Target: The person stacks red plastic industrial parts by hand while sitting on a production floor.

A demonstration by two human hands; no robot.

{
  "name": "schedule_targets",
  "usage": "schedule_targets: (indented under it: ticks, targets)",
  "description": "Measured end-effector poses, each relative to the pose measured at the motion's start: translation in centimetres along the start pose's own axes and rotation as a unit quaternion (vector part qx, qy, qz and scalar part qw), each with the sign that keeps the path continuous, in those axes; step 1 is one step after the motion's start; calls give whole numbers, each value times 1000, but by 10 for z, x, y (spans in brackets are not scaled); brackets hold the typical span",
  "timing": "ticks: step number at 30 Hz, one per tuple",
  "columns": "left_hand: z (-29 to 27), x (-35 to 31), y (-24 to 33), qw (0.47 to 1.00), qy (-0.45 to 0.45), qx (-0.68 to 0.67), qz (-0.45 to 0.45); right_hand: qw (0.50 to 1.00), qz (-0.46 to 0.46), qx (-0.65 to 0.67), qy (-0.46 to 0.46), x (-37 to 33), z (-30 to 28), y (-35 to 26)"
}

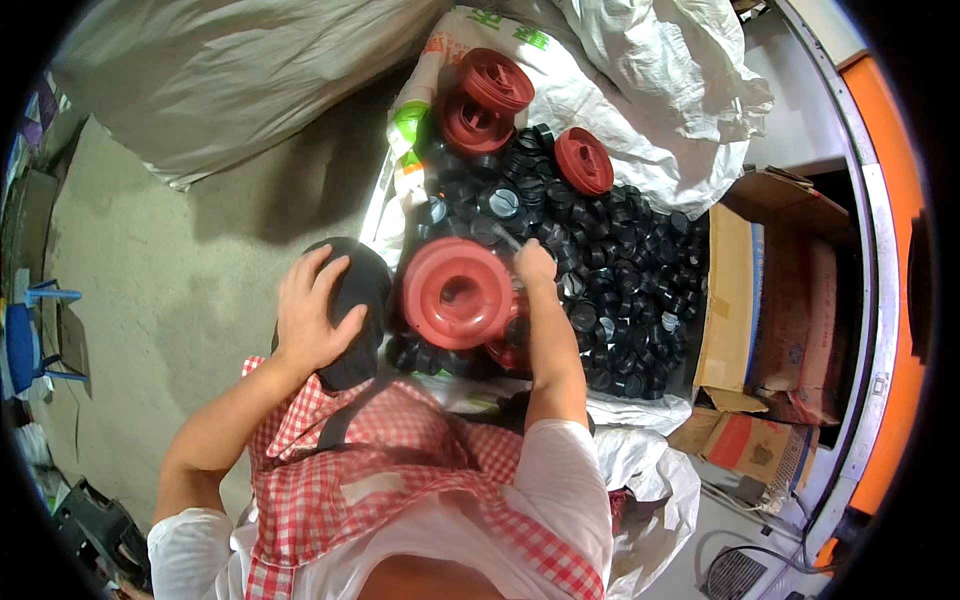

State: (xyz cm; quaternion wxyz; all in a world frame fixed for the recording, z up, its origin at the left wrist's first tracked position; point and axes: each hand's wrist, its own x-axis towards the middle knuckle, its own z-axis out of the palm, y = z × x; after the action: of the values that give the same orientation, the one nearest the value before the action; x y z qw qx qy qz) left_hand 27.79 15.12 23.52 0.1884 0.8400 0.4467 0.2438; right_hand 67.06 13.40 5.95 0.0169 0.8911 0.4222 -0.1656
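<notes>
My left hand (308,315) lies on my dark-clad knee (362,300), fingers spread and holding nothing. My right hand (535,262) is closed around a thin greyish tool (507,237), slightly blurred; its exact kind does not show. The tool's end points over a heap of small round black plastic caps (620,280). Just left of that hand sits a red plastic disc-shaped part (457,292) with a hole in its middle, and another red part (510,355) shows partly beneath it. Farther back, more red round parts (495,80) lie on the heap, one of them (584,162) apart on the right.
White woven sacks (660,90) spread behind and under the caps. A large pale sack (240,80) stands at the far left. Cardboard boxes (728,300) line the right side, beside an orange panel (885,250). A blue stool (25,340) stands at the left edge.
</notes>
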Motion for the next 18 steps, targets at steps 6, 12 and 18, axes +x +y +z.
schedule_targets:
  ticks: [6, 12, 18]
  targets:
    - [1, -3, 0, 1000, 2, 2, -16, 714, 66, 697, -6, -28, -78, 18]
    - [-2, -2, 6, 1000, 14, 4, 2, 562, -26, 826, -11, -81, -174, -3]
    - [0, -9, 2, 999, 43, -3, 1, 494, -144, 850, -111, -112, -243, -88]
